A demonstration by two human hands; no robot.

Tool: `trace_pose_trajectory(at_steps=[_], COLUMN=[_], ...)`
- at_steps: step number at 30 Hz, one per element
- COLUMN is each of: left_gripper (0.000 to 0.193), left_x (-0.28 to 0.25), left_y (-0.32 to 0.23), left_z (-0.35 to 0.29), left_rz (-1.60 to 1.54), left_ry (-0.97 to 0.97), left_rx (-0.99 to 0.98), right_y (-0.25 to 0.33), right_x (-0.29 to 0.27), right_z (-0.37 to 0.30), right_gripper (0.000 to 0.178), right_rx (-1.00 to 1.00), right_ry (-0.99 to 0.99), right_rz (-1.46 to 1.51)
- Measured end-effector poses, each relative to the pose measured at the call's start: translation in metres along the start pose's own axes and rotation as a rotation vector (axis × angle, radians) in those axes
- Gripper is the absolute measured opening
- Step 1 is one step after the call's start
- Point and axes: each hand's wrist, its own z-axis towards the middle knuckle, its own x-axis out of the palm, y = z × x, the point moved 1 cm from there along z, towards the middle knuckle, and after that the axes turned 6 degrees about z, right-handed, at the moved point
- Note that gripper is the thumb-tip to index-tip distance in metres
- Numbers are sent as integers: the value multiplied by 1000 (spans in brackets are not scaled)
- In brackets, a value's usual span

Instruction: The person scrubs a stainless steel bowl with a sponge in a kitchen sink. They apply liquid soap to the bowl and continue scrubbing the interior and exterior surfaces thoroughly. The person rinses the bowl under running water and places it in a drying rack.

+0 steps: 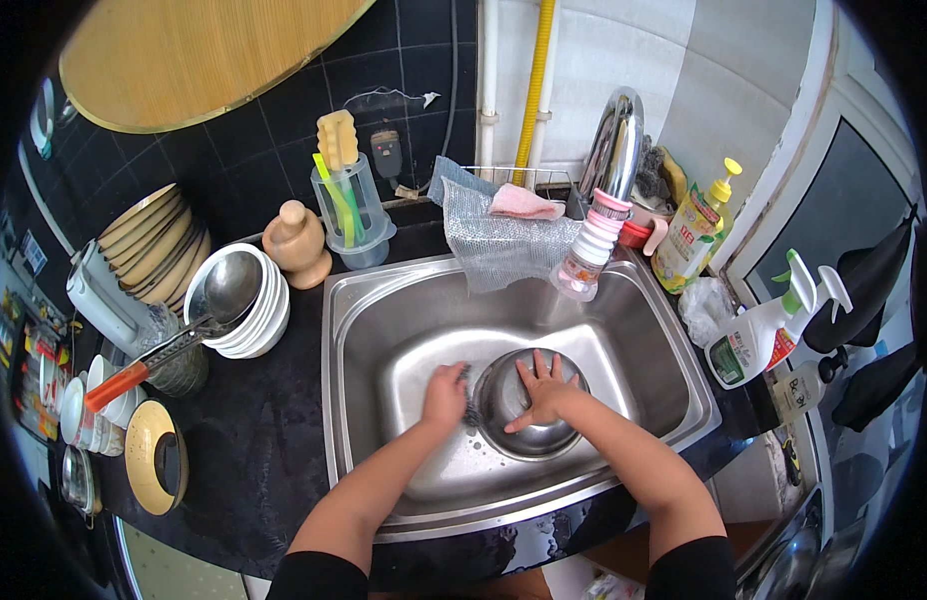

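A stainless steel bowl (501,384) sits bottom up in the metal sink (404,470), right of its middle. My right hand (546,392) lies on its upturned base, fingers spread wide. At the bowl's left side, my left hand (445,396) is closed on a dark grey, wiry scouring pad (471,398), which is against or very close to the bowl's wall. Part of the pad is hidden by my fingers. Over the far right of the basin hangs the tap (616,160) with its pink and white nozzle; whether water runs is hard to tell.
Left of the sink stand stacked white bowls (274,315) with a ladle (233,285) on top, a wooden mortar (297,245) and a utensil holder (356,210). A yellow bowl (142,458) is nearer. Soap (692,235) and spray bottles (749,340) line the right.
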Motion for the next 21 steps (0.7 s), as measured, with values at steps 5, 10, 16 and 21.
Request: trace_pose_trajectory(at_steps=[5, 10, 16, 21], left_gripper=[22, 11, 16, 20], left_x=[-29, -10, 13, 14], left_y=[10, 8, 14, 7], left_z=[6, 11, 7, 1], left_rz=[261, 373, 278, 269], left_ry=[15, 138, 252, 444], left_rx=[-38, 171, 176, 282], right_y=[-2, -20, -16, -20], right_x=[17, 23, 13, 10], right_z=[-4, 12, 13, 16], right_gripper=[135, 131, 126, 121], right_rx=[-14, -42, -15, 24], right_ry=[-127, -301, -322, -323], right_rz=[-210, -11, -48, -53])
